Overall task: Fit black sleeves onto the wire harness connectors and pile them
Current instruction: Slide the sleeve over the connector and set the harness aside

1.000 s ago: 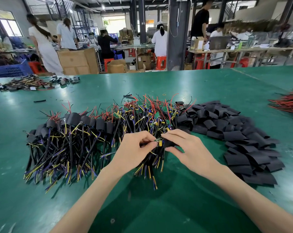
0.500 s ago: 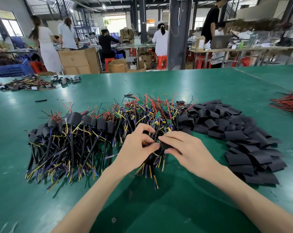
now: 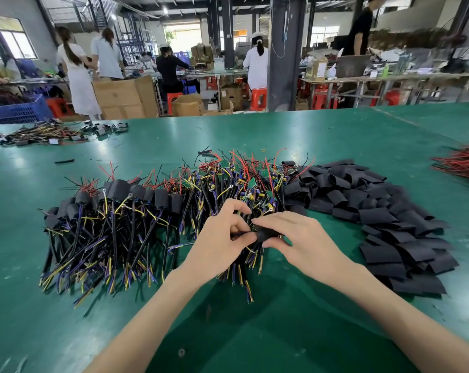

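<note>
A wide green table (image 3: 322,135) filled the frame. Across its middle lay a heap of multicoloured wire harnesses (image 3: 228,181), those at the left capped in black. A pile of flat black sleeves (image 3: 376,211) lay centre right. At centre, the left hand (image 3: 220,238) pinched one harness wire (image 3: 240,234), and the right hand (image 3: 306,238) gripped a single black sleeve (image 3: 264,234) against it.

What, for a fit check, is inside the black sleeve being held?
The black sleeve, pinched by the right hand, is opaque, so its inside is hidden. The left hand holds harness wires at its opening.
</note>
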A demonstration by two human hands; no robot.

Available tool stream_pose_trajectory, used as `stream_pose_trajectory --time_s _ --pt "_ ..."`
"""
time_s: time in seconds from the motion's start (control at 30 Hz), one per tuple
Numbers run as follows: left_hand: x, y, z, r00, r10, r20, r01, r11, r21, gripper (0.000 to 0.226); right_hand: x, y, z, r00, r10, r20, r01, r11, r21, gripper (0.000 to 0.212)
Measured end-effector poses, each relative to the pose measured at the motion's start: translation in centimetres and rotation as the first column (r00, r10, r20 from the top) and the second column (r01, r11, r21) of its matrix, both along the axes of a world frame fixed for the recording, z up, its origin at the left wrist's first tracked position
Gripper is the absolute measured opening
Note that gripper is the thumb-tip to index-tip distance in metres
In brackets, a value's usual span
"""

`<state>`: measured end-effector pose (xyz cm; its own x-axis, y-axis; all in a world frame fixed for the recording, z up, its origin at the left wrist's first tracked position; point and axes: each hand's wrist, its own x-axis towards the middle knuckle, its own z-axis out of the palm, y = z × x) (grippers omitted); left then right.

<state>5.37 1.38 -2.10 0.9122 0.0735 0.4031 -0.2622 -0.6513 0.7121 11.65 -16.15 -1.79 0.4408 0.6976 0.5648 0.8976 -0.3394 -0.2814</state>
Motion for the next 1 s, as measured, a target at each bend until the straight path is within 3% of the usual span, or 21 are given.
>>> stream_pose_trajectory --time_s 0.2,0.43,0.53,0.63,0.7,0.8,0.9,1.0 --pt "-0.1 -0.3 -0.5 1.000 -0.009 0.014 0.006 0.979 0.204 0.047 0.4 0.0 -0.2 0.996 -0.006 -0.094 0.003 0.999 -0.032 0.040" --pt "0.3 0.0 -1.0 0.998 0.025 0.053 -0.032 0.991 0.133 0.038 0.0 0.3 -0.4 0.998 0.013 0.061 -0.012 1.000 -0.018 0.043" --pt "0.0 0.2 -0.4 0.995 0.041 0.086 -0.055 0.986 0.156 0.036 -0.1 0.4 -0.4 0.999 -0.013 0.046 0.013 1.000 0.011 0.050" --pt "-0.1 1.5 1.1 0.948 0.215 0.235 -0.250 0.959 0.132 0.039 0.2 0.4 -0.3 0.992 -0.078 0.102 0.082 0.996 -0.037 0.064" --pt "-0.2 3.4 2.3 0.836 0.389 0.388 -0.462 0.879 0.115 0.031 0.4 0.3 -0.2 0.983 -0.153 0.099 0.158 0.986 -0.045 0.065" --pt "-0.1 7.4 3.0 0.587 0.619 0.521 -0.770 0.626 0.124 0.025 0.5 0.1 -0.2 0.969 -0.233 0.082 0.239 0.968 -0.079 0.062" --pt "0.2 10.8 1.8 0.503 0.766 0.400 -0.864 0.445 0.234 0.024 0.5 0.2 -0.6 0.964 -0.254 0.073 0.261 0.957 -0.124 0.060" --pt "0.4 12.1 0.1 0.479 0.835 0.270 -0.865 0.398 0.304 0.026 0.5 0.3 -0.9 0.964 -0.260 0.058 0.266 0.952 -0.154 0.057"
